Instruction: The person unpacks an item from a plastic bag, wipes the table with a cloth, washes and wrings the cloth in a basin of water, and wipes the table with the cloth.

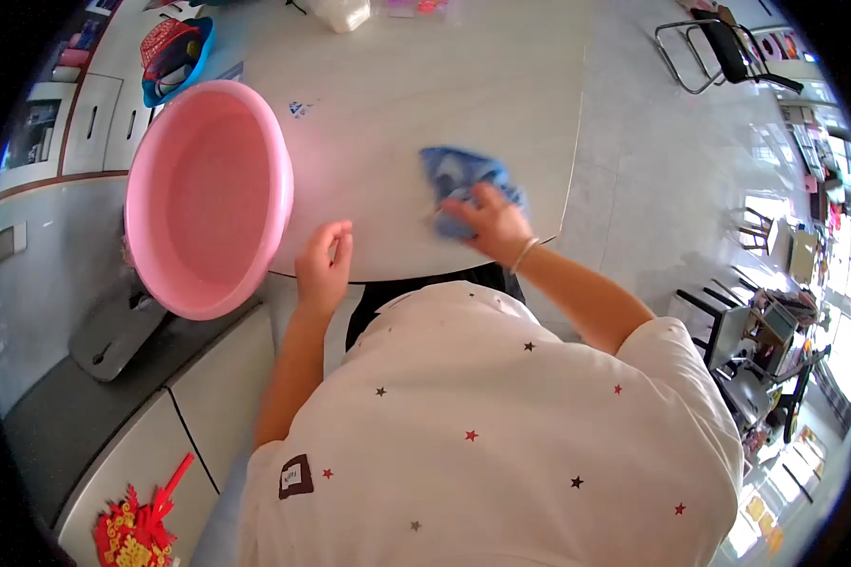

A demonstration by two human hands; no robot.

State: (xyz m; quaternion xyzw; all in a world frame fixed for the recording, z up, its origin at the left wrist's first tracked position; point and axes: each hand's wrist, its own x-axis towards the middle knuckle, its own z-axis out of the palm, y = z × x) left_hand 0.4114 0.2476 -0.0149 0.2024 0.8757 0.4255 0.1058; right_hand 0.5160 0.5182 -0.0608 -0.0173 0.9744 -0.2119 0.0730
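My right hand point(492, 222) presses a crumpled blue cloth point(463, 175) against the pale tabletop point(378, 142), near its right front corner; the cloth and fingers are slightly blurred. At the table's front edge, my left hand point(326, 260) is held with its fingers bent and a gap between thumb and fingers, nothing in it. Left of that hand stands a large pink basin point(213, 198), with nothing visible inside. A small blue-and-white patch point(300, 110) lies on the table beside the basin.
Behind the basin is a blue container point(199, 61) with a red patterned item. A whitish bag point(342, 13) lies at the table's far edge. White cabinets point(92, 118) stand at the left, a black chair point(723, 47) at the far right. Red-gold decoration point(137, 529) hangs lower left.
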